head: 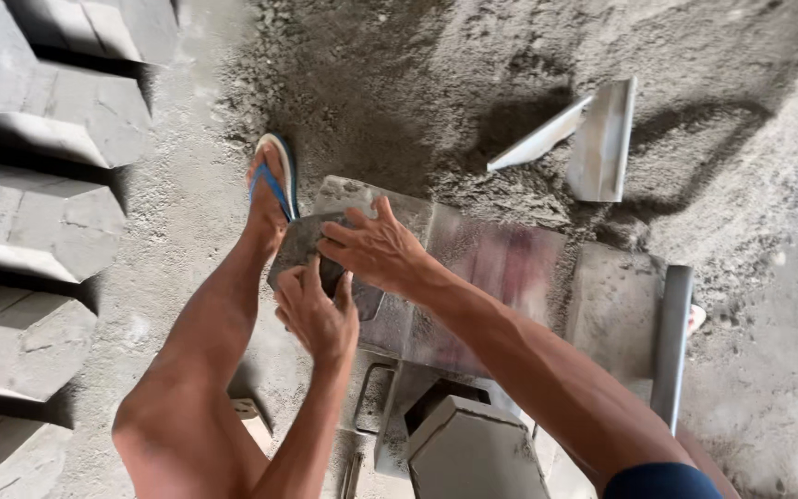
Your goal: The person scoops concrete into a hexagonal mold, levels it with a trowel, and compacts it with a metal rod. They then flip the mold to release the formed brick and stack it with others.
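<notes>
My left hand (316, 310) and my right hand (376, 248) both grip a flat grey plate (299, 245) at the left end of a metal press bench (501, 268). The left hand holds its near edge from below, the right hand lies over its top. A hexagonal grey mould (473, 448) sits at the near side of the bench. My bare left leg stretches forward, the foot in a blue sandal (274, 180) just beyond the plate.
Rows of hexagonal concrete pavers (39, 212) are stacked along the left. A heap of damp grey sand (473, 74) lies ahead with a metal shovel (593, 139) resting on it. A grey pipe handle (671, 342) stands at the bench's right.
</notes>
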